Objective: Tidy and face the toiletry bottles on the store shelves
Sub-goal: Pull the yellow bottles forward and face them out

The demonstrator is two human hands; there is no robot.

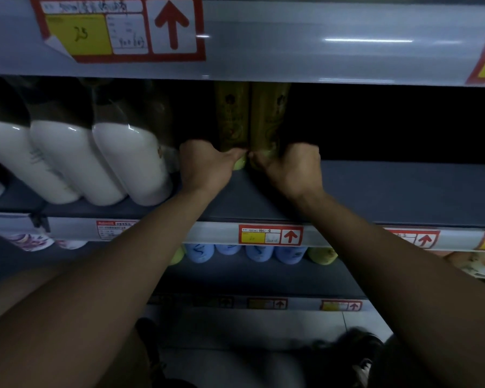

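Two tall yellow-green bottles stand side by side deep on the grey shelf [375, 191]. My left hand [205, 163] grips the base of the left yellow bottle [231, 116]. My right hand [291, 166] grips the base of the right yellow bottle [266, 116]. Both hands have their fingers curled round the bottle bottoms, thumbs nearly touching in the middle. The bottles' tops are hidden behind the upper shelf's front strip.
Three white bottles with dark caps [129, 161] lean in a row to the left. The shelf to the right of the yellow bottles is dark. Blue bottles [259, 252] and yellow-green ones [322, 254] sit on the shelf below. Red price tags [270, 235] line the shelf edges.
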